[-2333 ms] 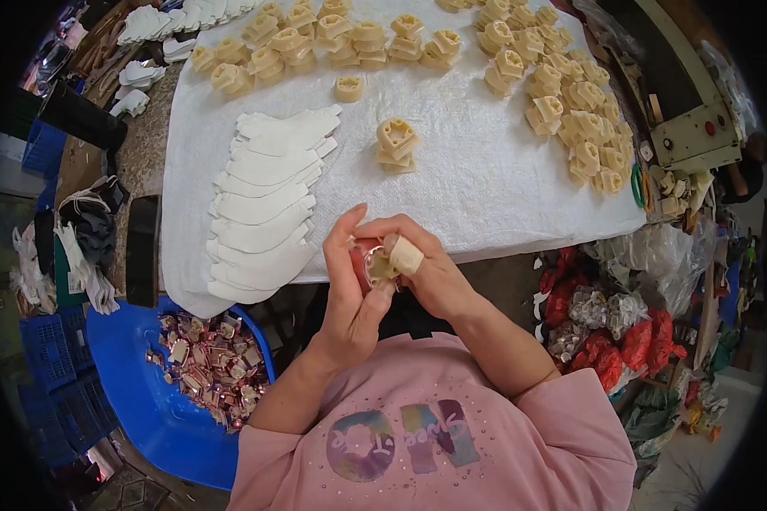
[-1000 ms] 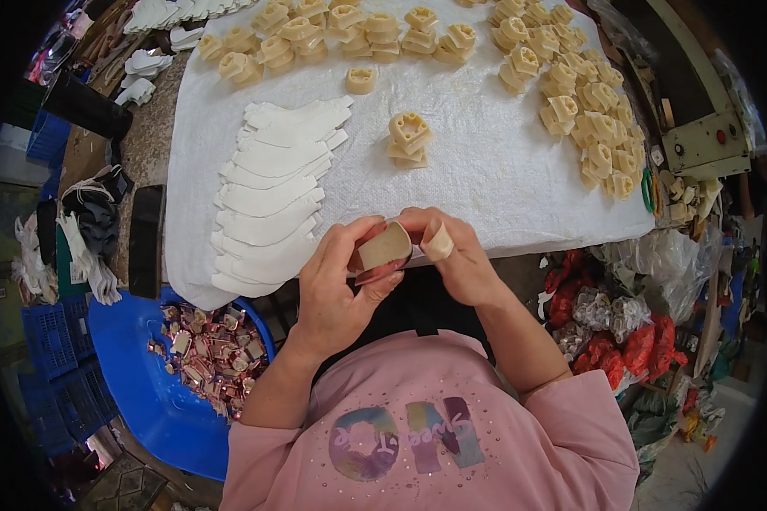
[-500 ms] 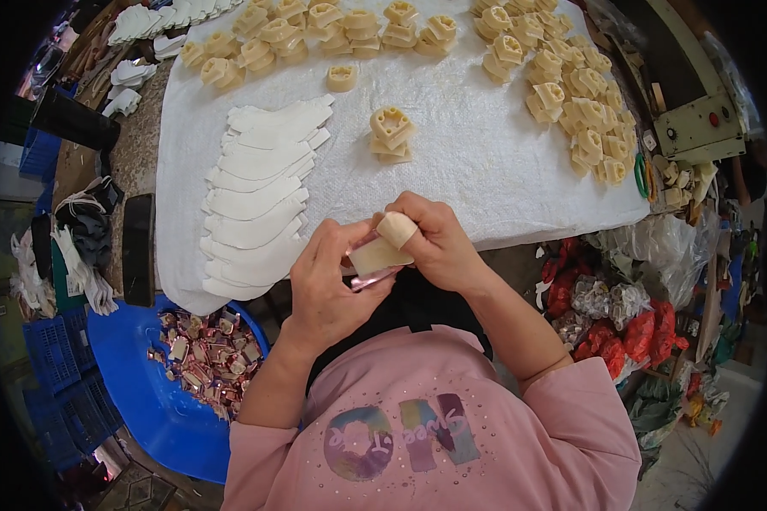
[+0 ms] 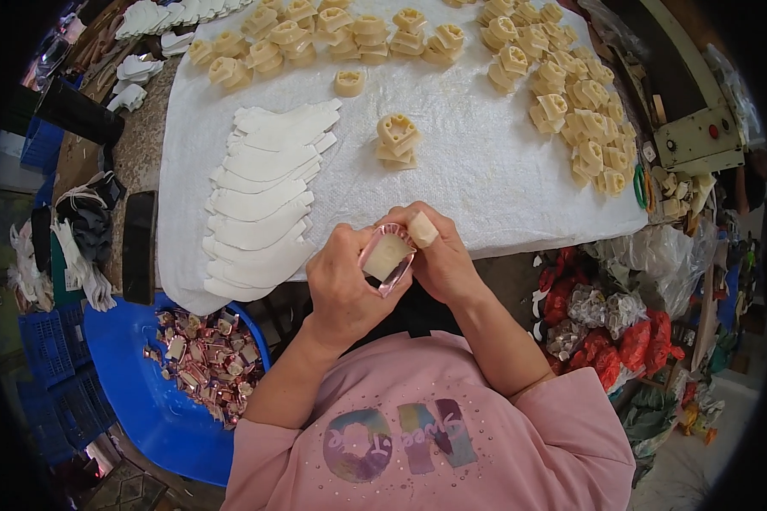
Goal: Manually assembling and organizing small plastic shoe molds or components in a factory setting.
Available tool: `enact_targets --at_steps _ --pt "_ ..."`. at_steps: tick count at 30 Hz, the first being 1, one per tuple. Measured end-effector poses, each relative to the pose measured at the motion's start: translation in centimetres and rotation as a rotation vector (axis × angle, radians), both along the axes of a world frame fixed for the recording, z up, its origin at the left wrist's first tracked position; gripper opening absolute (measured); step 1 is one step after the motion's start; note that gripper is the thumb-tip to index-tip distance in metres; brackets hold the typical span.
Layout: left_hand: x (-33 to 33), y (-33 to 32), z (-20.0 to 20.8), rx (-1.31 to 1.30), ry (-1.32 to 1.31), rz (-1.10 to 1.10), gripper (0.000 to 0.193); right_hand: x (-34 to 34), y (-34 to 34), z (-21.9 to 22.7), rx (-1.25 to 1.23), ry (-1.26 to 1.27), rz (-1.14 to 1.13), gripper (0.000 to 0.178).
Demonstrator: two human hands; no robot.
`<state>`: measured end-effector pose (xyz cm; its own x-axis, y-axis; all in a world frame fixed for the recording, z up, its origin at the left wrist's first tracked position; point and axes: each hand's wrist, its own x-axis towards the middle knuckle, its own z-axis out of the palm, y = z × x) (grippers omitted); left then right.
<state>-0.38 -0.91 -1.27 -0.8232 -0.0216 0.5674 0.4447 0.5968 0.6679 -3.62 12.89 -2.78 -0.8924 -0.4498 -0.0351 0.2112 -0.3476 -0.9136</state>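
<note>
Over the table's near edge, my left hand (image 4: 343, 277) grips a shiny pink, hollow piece (image 4: 377, 277) with a cream inner face. My right hand (image 4: 445, 260) is closed against the piece's far right side, its fingers partly hidden behind. A cream wrap (image 4: 422, 230) covers the end of my right thumb. Beyond my hands stands a small stack of cream moulded parts (image 4: 397, 140). A single cream ring-shaped part (image 4: 348, 83) sits farther back. To the left, white curved cut sheets (image 4: 256, 204) lie overlapped in a column.
More cream parts (image 4: 588, 119) are heaped along the table's far and right sides. A blue basin (image 4: 136, 383) of small pink pieces (image 4: 209, 362) stands at lower left. A black phone (image 4: 139, 243) lies at the left. Red plastic bags (image 4: 648, 341) are piled at right.
The pink piece has turned in my hands, so its hollow opening now faces up. My right thumb has moved off its cream face, to the right.
</note>
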Motion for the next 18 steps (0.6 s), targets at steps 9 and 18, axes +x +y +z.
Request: enact_targets --at_steps 9,18 --pt "0.3 0.4 -0.6 -0.051 0.071 0.192 0.038 0.8 -1.2 0.7 0.113 0.032 -0.063 0.026" --pt "0.3 -1.0 -0.7 0.328 -0.239 0.084 0.039 -0.4 -0.3 0.7 0.210 0.124 -0.026 0.029"
